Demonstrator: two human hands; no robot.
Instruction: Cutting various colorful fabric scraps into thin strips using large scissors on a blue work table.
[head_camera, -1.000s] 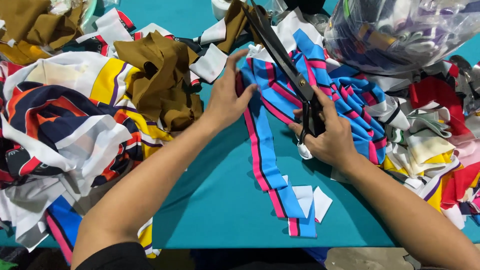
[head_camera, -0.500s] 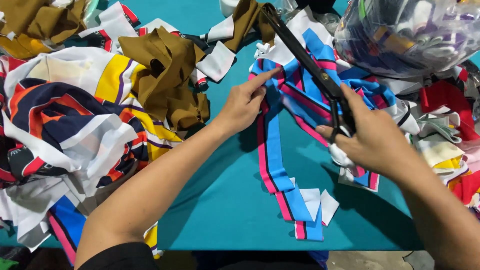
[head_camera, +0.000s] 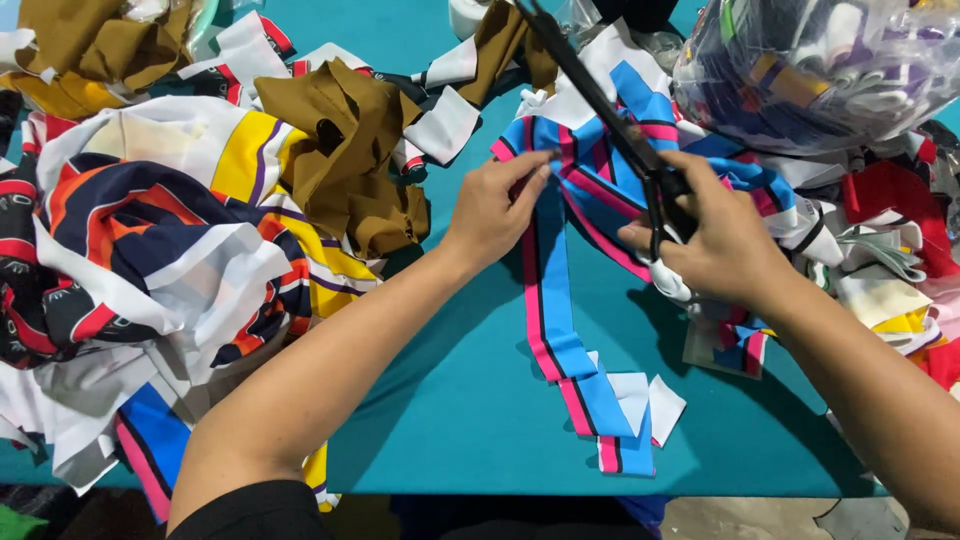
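Under the left hand (head_camera: 495, 210), the blue, pink and black striped fabric strip (head_camera: 548, 320) lies pinned flat on the teal table (head_camera: 450, 420), fingers nearly closed pinching its upper edge, likely keeping it taut. Just right, the right hand (head_camera: 715, 245) is closed around black scissors (head_camera: 600, 100), blades angled away above the strip.

A blue fabric strip (head_camera: 548, 310) striped pink, black and white lies on the teal surface (head_camera: 450, 400), beside olive-brown cloth (head_camera: 350, 150), black scissors (head_camera: 600, 100), and navy, orange, yellow and white scraps (head_camera: 150, 250).
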